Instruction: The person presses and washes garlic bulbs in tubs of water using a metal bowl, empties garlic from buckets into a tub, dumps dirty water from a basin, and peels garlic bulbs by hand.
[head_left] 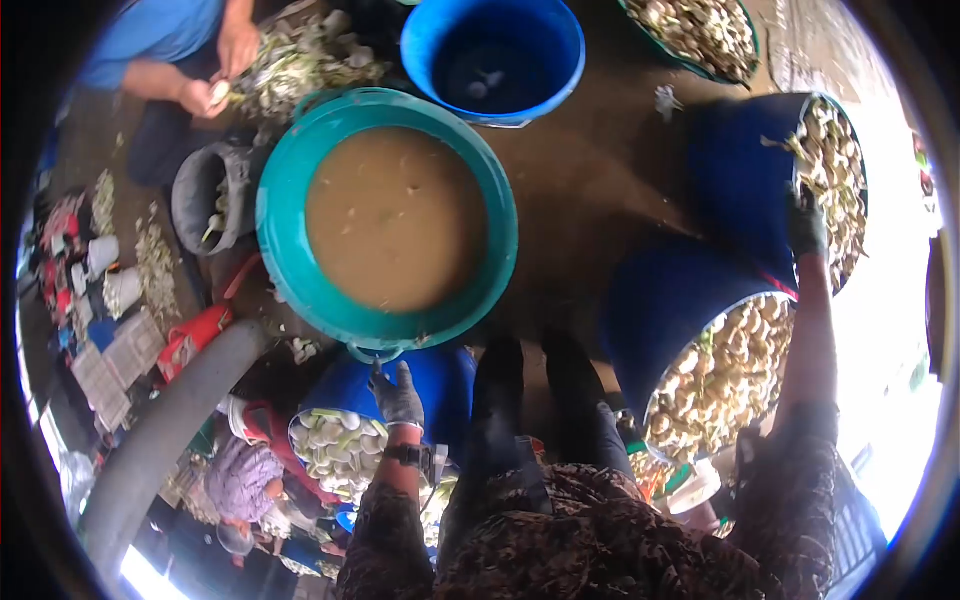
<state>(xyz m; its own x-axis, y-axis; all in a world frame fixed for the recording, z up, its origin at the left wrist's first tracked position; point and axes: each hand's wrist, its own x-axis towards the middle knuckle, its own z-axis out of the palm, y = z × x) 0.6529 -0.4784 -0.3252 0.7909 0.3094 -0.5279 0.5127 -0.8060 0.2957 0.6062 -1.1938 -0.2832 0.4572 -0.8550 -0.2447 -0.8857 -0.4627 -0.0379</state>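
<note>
My left hand [397,392] wears a dark glove and lies with its fingers spread on a tipped blue barrel [445,385]. Its fingertips reach the near lip of a big teal basin [285,265] of murky brown water. That barrel holds pale cut pieces [335,445]. My right hand [806,222], also gloved, grips the rim of a second blue barrel [740,165] at the far right, which is heaped with pale pieces [838,190]. A third full blue barrel [660,300] leans beneath my right arm. My dark-trousered legs stand between the barrels.
A blue bucket [495,55] stands behind the basin, and a teal basket [700,30] of pieces sits top right. At top left a person in a blue shirt handles pieces with both hands [215,90] beside a grey bucket [210,195]. A grey pipe [160,430] and another person [240,480] are lower left.
</note>
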